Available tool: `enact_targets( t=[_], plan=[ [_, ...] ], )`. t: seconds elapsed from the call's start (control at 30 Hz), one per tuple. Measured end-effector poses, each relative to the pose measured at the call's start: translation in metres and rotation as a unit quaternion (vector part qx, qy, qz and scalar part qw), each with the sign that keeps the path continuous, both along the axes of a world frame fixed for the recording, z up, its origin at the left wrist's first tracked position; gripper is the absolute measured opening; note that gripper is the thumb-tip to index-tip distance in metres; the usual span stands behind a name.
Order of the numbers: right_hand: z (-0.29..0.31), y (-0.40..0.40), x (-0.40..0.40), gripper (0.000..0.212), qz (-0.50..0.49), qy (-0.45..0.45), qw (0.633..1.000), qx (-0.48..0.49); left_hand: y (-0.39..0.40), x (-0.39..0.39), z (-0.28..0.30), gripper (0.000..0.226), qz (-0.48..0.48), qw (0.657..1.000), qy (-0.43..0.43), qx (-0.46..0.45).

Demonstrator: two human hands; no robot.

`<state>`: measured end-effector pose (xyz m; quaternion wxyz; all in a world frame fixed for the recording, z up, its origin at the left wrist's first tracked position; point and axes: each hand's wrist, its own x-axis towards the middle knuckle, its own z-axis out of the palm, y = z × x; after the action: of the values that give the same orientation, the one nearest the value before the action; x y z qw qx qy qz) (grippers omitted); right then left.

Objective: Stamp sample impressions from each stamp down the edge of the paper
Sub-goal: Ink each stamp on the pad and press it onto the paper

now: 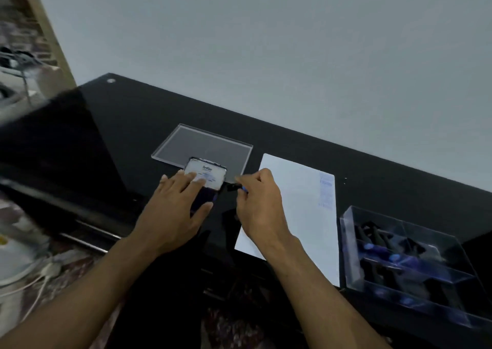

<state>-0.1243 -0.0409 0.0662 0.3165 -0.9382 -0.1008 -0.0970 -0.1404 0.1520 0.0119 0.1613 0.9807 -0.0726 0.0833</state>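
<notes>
Two bare hands work over a glossy black table (119, 135), both near its middle. Furthest left, the left hand (175, 210) lies flat and spread on the ink pad (205, 175), its fingers pressing the pad's white labelled lid and its thumb against the near side; it steadies the pad without gripping it. Just behind the pad lies a clear acrylic sheet (202, 143), flat on the table, with the pad's far edge overlapping its near edge. Right of the pad, the right hand (259, 202) is curled and pinches a small dark stamp (234, 187) with a blue part showing at the fingertips; the stamp sits just beside the pad's right edge, low over the table. Under and beyond that hand lies the white paper (300, 207), with a column of faint blue impressions (326, 191) running down its right edge. Further right stands a clear compartmented box (351, 247) holding more dark and blue stamps, blurred.
</notes>
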Motion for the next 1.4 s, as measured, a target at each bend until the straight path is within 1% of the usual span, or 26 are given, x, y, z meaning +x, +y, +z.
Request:
enact_targets(
  t=[0.1,0.27,0.47,0.8,1.03,1.17,1.27,1.3,1.4],
  plan=[
    [0.004,0.025,0.001,0.027,0.027,0.007,1.0,0.001,0.024,-0.001,-0.009,0.073,0.024,1.0,0.009,-0.005],
    [0.008,0.052,0.004,0.025,0.065,0.01,0.998,-0.02,0.049,0.001,-0.024,0.079,0.038,0.999,0.021,-0.019],
    [0.007,0.065,0.01,0.035,0.1,0.037,0.993,-0.055,0.063,0.003,-0.038,0.082,0.04,0.999,0.027,-0.021],
    [0.006,0.071,0.017,0.038,0.141,0.079,0.981,-0.106,0.066,0.003,-0.056,0.077,0.044,0.999,0.004,0.001],
    [-0.005,0.08,0.026,0.039,0.141,0.085,0.976,-0.145,0.065,0.004,-0.061,0.073,0.05,0.999,-0.013,0.005],
    [-0.011,0.081,0.032,0.032,0.134,0.054,0.971,-0.189,0.065,0.005,-0.062,0.072,0.052,0.998,-0.018,0.007],
    [-0.009,0.078,0.033,0.029,0.16,0.038,0.963,-0.213,0.065,0.005,-0.063,0.071,0.052,0.998,-0.022,0.006],
    [-0.009,0.077,0.032,0.028,0.161,0.038,0.964,-0.206,0.065,0.005,-0.062,0.071,0.053,0.998,-0.023,0.005],
    [-0.015,0.076,0.031,0.016,0.147,0.007,0.981,-0.129,0.064,0.005,-0.062,0.071,0.053,0.998,-0.025,0.004]
  ],
)
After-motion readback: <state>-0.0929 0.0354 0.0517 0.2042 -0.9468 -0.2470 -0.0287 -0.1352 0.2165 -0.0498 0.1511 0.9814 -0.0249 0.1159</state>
